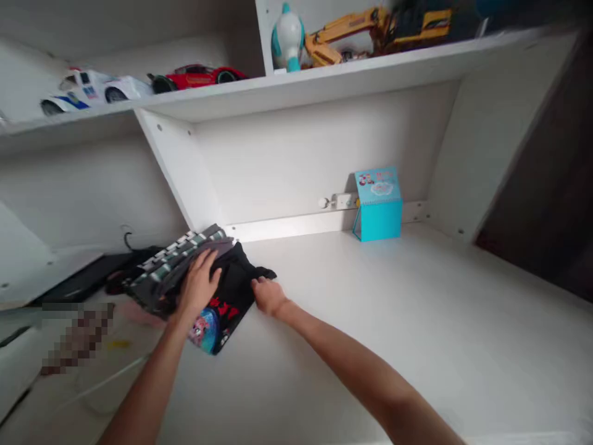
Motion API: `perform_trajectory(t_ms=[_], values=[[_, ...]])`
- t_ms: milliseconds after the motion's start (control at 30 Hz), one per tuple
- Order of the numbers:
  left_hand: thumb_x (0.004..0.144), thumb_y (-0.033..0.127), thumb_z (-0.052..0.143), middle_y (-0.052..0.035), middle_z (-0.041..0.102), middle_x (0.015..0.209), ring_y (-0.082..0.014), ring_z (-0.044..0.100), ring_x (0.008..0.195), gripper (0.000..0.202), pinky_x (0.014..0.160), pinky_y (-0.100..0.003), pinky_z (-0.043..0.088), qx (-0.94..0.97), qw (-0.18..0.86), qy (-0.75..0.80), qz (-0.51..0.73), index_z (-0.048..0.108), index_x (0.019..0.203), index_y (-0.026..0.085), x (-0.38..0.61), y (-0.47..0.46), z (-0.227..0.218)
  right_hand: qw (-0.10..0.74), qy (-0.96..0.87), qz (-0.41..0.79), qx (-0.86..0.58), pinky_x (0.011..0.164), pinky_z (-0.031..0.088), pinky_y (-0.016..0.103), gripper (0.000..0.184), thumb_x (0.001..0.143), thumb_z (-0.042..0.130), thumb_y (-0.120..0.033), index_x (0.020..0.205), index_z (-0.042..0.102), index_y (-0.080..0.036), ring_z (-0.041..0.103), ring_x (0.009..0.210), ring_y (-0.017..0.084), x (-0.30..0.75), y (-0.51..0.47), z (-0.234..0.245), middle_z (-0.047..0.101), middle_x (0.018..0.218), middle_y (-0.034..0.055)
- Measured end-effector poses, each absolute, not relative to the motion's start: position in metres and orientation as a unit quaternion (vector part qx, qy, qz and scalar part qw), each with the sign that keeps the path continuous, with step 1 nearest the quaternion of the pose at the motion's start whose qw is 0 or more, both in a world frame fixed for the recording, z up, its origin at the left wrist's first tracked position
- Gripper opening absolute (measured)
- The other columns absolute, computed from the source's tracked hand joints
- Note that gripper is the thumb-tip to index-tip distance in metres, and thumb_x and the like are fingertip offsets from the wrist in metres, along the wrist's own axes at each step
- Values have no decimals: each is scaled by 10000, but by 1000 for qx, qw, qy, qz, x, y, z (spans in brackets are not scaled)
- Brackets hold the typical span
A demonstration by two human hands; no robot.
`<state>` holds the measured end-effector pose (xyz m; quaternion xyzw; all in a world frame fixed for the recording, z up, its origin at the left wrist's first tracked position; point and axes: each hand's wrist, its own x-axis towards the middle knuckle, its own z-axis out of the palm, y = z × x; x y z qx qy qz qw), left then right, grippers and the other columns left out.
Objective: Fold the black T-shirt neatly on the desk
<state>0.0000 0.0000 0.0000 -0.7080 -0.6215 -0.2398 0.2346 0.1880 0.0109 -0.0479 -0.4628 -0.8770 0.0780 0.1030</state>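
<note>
A black T-shirt (234,278) with red lettering and a round blue print lies on the white desk at the left. Against its left side is a stack of folded clothes (171,259), with grey cloth and a green, white and black pattern. My left hand (201,284) rests flat with fingers spread where the shirt meets the stack. At the shirt's right edge, my right hand (269,295) is closed with the fingertips pinching the black cloth. The cloth under my left palm is hidden.
A blue desk calendar (380,216) stands by the back wall, beside a white socket (343,201). Behind the clothes lie a black hanger (128,241) and a dark flat object (78,278). Toy cars (197,77) and a yellow toy excavator (370,34) sit on the shelf above the desk (417,334).
</note>
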Motion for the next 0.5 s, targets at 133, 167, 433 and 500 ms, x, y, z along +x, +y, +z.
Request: perform_trajectory(t_ms=[133,167,433,500], values=[[833,310,370,-181,503,1230,-301,471,1124,509,930,-383,390,-545,232,-765,-254,441,1259,42,-40,12,0,94,-874,85,-470,735,508,345,274,878,518,-298,1105,530,-146,584,871,157,196,11,-52,573,1055,58],[832,323,374,-193,514,1213,-321,497,1084,511,884,-405,414,-521,216,-791,-235,452,1254,47,-46,11,-1,94,-874,87,-469,733,507,342,254,880,514,-292,1085,540,-144,586,863,154,198,11,-52,579,1041,56],[853,450,348,-143,632,1021,-302,580,938,478,788,-381,421,-597,210,-765,-118,597,1104,128,-27,-27,-5,166,-851,112,-487,679,486,311,440,840,491,-214,1254,347,-185,610,877,206,204,10,-51,588,1056,99],[850,423,368,-117,642,1012,-276,595,911,431,758,-346,425,-627,198,-747,-100,615,1064,143,-17,-33,-3,171,-845,123,-491,688,482,317,350,847,483,-211,1191,424,-178,606,882,207,202,14,-52,604,1021,93]])
